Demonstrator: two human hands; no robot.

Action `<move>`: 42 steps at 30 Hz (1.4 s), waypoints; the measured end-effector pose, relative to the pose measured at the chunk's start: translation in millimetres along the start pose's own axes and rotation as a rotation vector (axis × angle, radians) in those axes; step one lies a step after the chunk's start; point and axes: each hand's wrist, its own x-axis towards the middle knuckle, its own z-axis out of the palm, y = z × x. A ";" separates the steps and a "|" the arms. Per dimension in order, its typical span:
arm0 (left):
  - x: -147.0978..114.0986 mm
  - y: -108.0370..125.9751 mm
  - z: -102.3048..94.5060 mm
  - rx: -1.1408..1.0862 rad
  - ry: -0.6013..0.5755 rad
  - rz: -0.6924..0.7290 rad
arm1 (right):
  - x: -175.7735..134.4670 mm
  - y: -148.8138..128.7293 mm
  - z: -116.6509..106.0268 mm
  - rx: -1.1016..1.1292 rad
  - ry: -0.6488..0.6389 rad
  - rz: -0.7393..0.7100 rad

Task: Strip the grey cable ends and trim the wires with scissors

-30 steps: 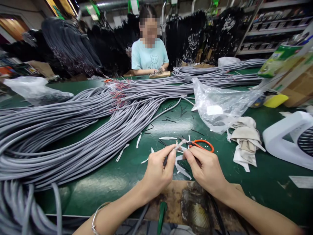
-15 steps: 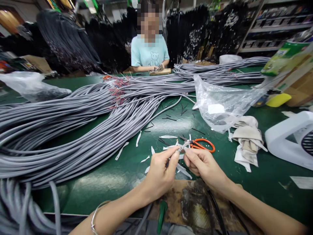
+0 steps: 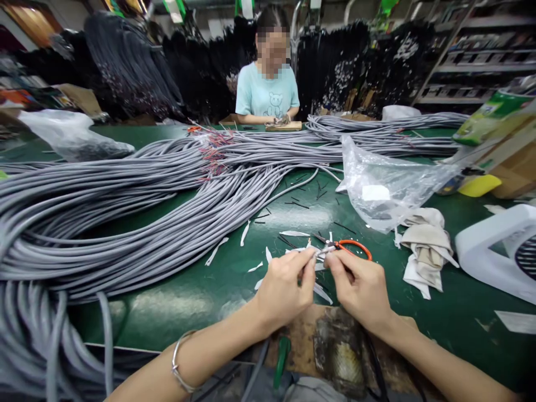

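Head view: the left hand (image 3: 288, 282) pinches a pale strand (image 3: 321, 252) between thumb and forefinger; the right hand (image 3: 363, 282) has thumb and fingertips closed at its other end, exact grip partly hidden. The strand lies between both hands, above the table (image 3: 456, 329). An orange-handled tool (image 3: 355, 243) rests just beyond the right hand, among white scraps (image 3: 293, 233). Grey cables (image 3: 167, 240) lie bundled to the left; a cloth (image 3: 425, 240) and clear bag (image 3: 385, 178) lie to the right. A co-worker (image 3: 268, 95) sits opposite.
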 end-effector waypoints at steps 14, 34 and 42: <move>23.1 -14.7 -9.1 -0.255 0.011 -0.486 | 14.4 17.0 -13.6 -0.013 -0.193 0.243; 9.7 -1.5 -15.0 -0.241 0.059 -0.255 | 10.1 7.8 -10.0 0.050 -0.104 0.138; 4.8 5.6 -8.3 -0.022 0.123 0.035 | 8.8 1.9 -7.3 0.265 -0.128 0.246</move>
